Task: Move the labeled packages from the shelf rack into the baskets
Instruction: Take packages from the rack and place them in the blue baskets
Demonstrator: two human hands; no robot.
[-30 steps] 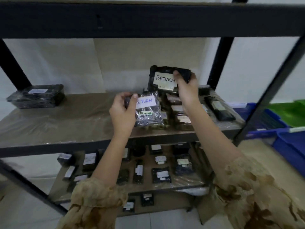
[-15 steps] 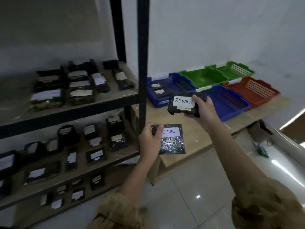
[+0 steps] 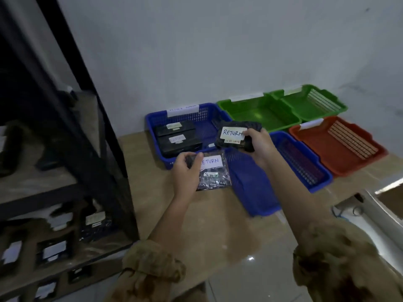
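My left hand (image 3: pixel 186 171) grips a clear bag of dark parts with a white RETURN label (image 3: pixel 212 172), held above the low wooden platform in front of the blue baskets. My right hand (image 3: pixel 258 144) grips a black wrapped package labeled RETURN (image 3: pixel 234 134), held over the gap between two blue baskets. The left blue basket (image 3: pixel 196 114) holds two black labeled boxes (image 3: pixel 177 138). The shelf rack (image 3: pixel 54 149) stands at the left, with several labeled packages (image 3: pixel 54 250) on its lower shelves.
Another blue basket (image 3: pixel 305 166) lies in front of two green baskets (image 3: pixel 261 110) and beside an orange basket (image 3: pixel 335 144); one more blue basket (image 3: pixel 253 188) sits tilted under my right forearm. The wooden platform (image 3: pixel 205 214) borders a glossy tiled floor (image 3: pixel 261 275). A white wall rises behind.
I turned from the shelf rack toward the baskets. Both hands carried their RETURN packages away from the shelf and now hold them over the blue baskets.
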